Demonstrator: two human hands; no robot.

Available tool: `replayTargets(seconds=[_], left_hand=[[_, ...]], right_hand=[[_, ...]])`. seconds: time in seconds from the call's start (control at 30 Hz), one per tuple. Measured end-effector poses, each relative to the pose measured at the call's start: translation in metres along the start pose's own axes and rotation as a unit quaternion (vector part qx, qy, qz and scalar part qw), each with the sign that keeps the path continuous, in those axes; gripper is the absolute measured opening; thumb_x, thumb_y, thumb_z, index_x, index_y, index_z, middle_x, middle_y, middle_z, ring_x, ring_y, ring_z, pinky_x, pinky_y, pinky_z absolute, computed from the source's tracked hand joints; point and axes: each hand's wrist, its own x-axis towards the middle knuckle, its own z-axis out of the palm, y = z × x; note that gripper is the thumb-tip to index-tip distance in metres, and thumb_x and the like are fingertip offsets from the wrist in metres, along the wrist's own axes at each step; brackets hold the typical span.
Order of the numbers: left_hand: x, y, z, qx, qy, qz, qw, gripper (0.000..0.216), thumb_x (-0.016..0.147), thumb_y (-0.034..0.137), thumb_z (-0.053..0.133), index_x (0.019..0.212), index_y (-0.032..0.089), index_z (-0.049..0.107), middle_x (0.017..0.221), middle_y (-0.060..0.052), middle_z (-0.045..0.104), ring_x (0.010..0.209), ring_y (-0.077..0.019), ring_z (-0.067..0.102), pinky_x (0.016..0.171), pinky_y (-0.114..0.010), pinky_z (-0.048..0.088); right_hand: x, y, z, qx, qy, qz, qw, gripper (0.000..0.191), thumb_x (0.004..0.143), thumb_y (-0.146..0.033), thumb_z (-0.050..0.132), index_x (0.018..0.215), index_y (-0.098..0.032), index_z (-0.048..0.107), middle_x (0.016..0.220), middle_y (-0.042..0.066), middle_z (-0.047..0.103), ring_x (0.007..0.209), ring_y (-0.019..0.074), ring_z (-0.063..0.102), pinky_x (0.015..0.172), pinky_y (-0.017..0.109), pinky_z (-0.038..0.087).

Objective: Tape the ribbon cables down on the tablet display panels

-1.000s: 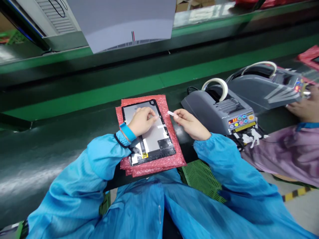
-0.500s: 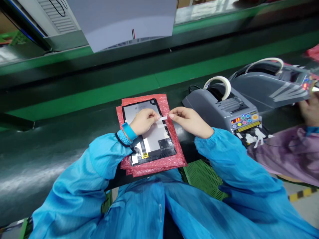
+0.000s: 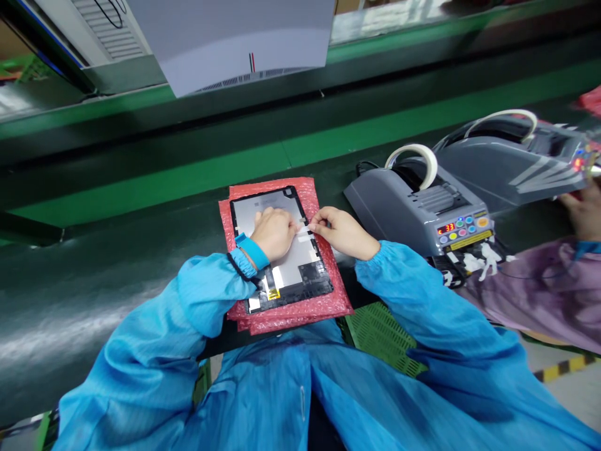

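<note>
A flat tablet screen panel (image 3: 287, 270), silver-grey with black borders, lies on red bubble-wrap bags (image 3: 339, 300). Across its right edge runs a short strip of white tape (image 3: 305, 230). My left hand (image 3: 275, 233) is over the panel, its fingers closed at the strip's left end and its knuckles partly hiding the fingertips. At the right end of the same strip, my right hand (image 3: 342, 232) pinches with thumb and forefinger, just beyond the panel's edge. A blue band circles my left wrist.
Right of the panel stands a grey tape dispenser (image 3: 413, 210) with a tape roll and lit buttons; white scraps cling to its front. Behind it is a second dispenser (image 3: 511, 153), with a co-worker's hand (image 3: 585, 210) beside it. A green basket (image 3: 382, 338) sits below the table edge.
My hands have come closer together, the right one moving left. The white tape strip has come down against the panel's right edge, and my left hand now lies flatter over the panel.
</note>
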Motion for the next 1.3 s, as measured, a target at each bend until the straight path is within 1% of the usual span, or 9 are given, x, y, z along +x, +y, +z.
replayTargets(seconds=[0.23,0.37,0.53,0.67,0.83,0.93,1.1,1.2,1.3], left_hand=[[-0.002,0.0,0.003,0.003,0.007,0.021,1.0,0.025,0.088,0.028,0.048,0.07,0.016,0.061,0.09,-0.011,0.065,0.097,-0.028,0.051,0.085,-0.044,0.035],[-0.001,-0.001,0.002,-0.001,0.013,0.014,1.0,0.022,0.084,0.028,0.054,0.066,0.017,0.058,0.084,-0.01,0.064,0.095,-0.0284,0.052,0.085,-0.044,0.036],[0.012,0.002,0.001,-0.011,0.016,-0.026,0.999,0.022,0.072,0.036,0.067,0.065,0.018,0.058,0.085,-0.009,0.064,0.095,-0.0304,0.053,0.084,-0.046,0.037],[0.013,-0.009,-0.011,-0.004,0.05,-0.007,0.999,0.023,0.069,0.037,0.071,0.068,0.018,0.058,0.084,-0.007,0.062,0.096,-0.0285,0.053,0.085,-0.044,0.038],[-0.033,-0.071,-0.036,-0.084,0.168,-0.098,0.977,0.018,0.081,0.034,0.057,0.069,0.021,0.055,0.066,-0.002,0.057,0.066,-0.0186,0.054,0.066,-0.033,0.04],[-0.074,-0.096,-0.031,-0.1,0.151,-0.146,0.973,0.026,0.084,0.037,0.051,0.062,0.022,0.053,0.06,-0.002,0.056,0.059,-0.0174,0.052,0.059,-0.032,0.037],[-0.106,-0.085,0.004,-0.159,0.092,-0.136,0.974,0.026,0.082,0.034,0.05,0.061,0.02,0.054,0.057,0.001,0.057,0.056,-0.0138,0.052,0.055,-0.026,0.037],[-0.106,-0.074,0.015,-0.163,0.113,-0.13,0.972,0.023,0.082,0.028,0.048,0.061,0.02,0.05,0.056,0.002,0.055,0.056,-0.0125,0.051,0.056,-0.025,0.036],[-0.106,-0.068,0.019,-0.15,0.145,-0.127,0.97,0.021,0.083,0.024,0.045,0.062,0.02,0.046,0.057,0.002,0.053,0.056,-0.0124,0.05,0.056,-0.024,0.035]], right_hand=[[0.002,0.001,-0.001,-0.003,-0.006,0.003,1.0,0.012,0.073,-0.021,0.06,0.063,-0.019,0.053,0.062,-0.002,0.048,0.06,0.0123,0.045,0.061,0.028,0.035],[0.002,0.007,0.006,0.08,0.015,0.069,0.994,0.018,0.067,-0.023,0.065,0.061,-0.02,0.049,0.059,-0.004,0.046,0.059,0.0118,0.044,0.059,0.027,0.035],[0.0,0.015,0.017,0.35,-0.031,0.237,0.906,0.034,0.058,-0.032,0.076,0.068,-0.021,0.045,0.059,-0.005,0.051,0.054,0.0118,0.048,0.054,0.026,0.039],[-0.006,0.021,0.019,0.443,-0.05,0.259,0.857,0.028,0.062,-0.034,0.073,0.072,-0.02,0.051,0.061,-0.002,0.056,0.054,0.0119,0.052,0.057,0.027,0.044],[-0.009,0.025,0.015,0.338,0.025,0.165,0.926,0.029,0.067,-0.045,0.066,0.074,-0.02,0.054,0.064,-0.001,0.057,0.057,0.0125,0.052,0.056,0.026,0.042],[-0.006,0.021,0.014,0.182,0.057,0.104,0.976,0.023,0.068,-0.041,0.063,0.07,-0.02,0.053,0.066,0.002,0.06,0.06,0.0151,0.054,0.061,0.029,0.043],[-0.008,0.001,0.016,-0.032,0.14,0.015,0.99,0.011,0.076,-0.031,0.052,0.072,-0.021,0.053,0.066,0.005,0.059,0.064,0.0195,0.055,0.066,0.033,0.042],[-0.01,-0.013,0.019,-0.061,0.155,0.039,0.985,0.013,0.077,-0.033,0.054,0.08,-0.021,0.053,0.07,0.007,0.06,0.067,0.0219,0.057,0.068,0.034,0.042],[-0.005,-0.022,0.02,-0.047,0.161,0.084,0.982,0.037,0.065,-0.041,0.068,0.09,-0.02,0.052,0.076,0.008,0.061,0.072,0.0237,0.058,0.069,0.035,0.043]])
